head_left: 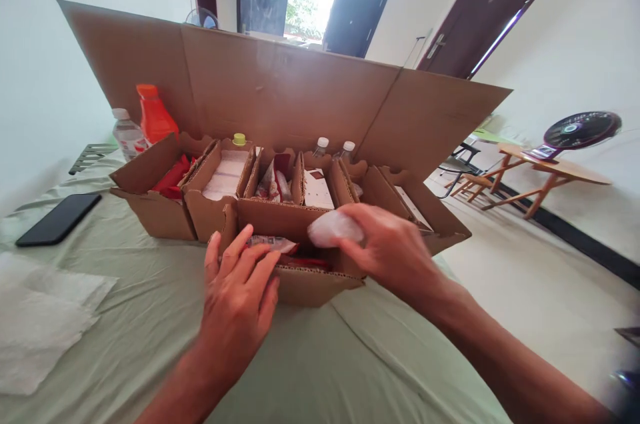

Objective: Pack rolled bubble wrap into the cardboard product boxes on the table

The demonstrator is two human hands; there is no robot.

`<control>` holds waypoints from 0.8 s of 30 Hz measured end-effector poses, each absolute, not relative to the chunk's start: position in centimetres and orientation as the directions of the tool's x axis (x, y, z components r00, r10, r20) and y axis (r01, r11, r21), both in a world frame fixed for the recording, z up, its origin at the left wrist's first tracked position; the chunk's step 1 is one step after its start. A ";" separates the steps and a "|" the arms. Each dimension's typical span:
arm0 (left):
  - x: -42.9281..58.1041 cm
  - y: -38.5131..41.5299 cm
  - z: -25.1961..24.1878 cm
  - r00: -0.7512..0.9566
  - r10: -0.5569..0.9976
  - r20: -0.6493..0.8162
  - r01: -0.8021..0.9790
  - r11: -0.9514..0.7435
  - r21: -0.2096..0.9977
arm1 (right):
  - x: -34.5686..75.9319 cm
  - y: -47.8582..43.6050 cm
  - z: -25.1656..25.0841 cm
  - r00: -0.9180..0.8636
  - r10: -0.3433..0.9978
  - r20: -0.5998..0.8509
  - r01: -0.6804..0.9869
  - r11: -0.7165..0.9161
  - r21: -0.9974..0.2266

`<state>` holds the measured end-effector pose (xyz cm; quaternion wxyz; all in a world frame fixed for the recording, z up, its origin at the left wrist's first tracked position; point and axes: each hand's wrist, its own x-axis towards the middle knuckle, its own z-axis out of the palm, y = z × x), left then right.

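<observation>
My right hand (385, 244) is closed on a whitish translucent bundle (336, 229), which is over the opening of the front cardboard box (315, 287). At that box's left end, my left hand (240, 284) rests with fingers spread on the near edge. Inside the box lie a printed plastic packet (273, 244) and something red (307, 264). Right behind stands a row of open cardboard boxes holding a red packet (173, 177), white papers (227, 174), a red and white patterned packet (276, 181) and a white box (317, 189).
A tall cardboard panel (290, 91) stands behind the row. Bottles, one an orange-red bottle (156, 117), stand between them. To the left lie a black phone (59, 219) and white wrapping sheets (45, 317) on the green cloth (320, 364). A fan (575, 131) is at far right.
</observation>
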<state>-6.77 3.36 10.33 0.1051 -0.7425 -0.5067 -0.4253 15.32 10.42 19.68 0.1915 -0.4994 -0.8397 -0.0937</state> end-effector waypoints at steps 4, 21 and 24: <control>-6.6 3.2 9.2 0.090 0.624 0.776 0.835 -0.472 0.282 | 13.1 13.6 17.1 -0.528 0.848 0.044 0.824 0.499 0.269; -6.7 2.2 9.1 0.072 0.625 0.777 0.818 -0.483 0.313 | 11.0 14.5 16.7 -0.687 0.696 -0.209 0.674 0.718 0.178; -7.7 0.6 8.1 -0.065 0.587 0.807 0.800 -0.452 0.394 | 15.5 11.5 19.3 -0.655 0.746 0.118 0.753 0.633 0.180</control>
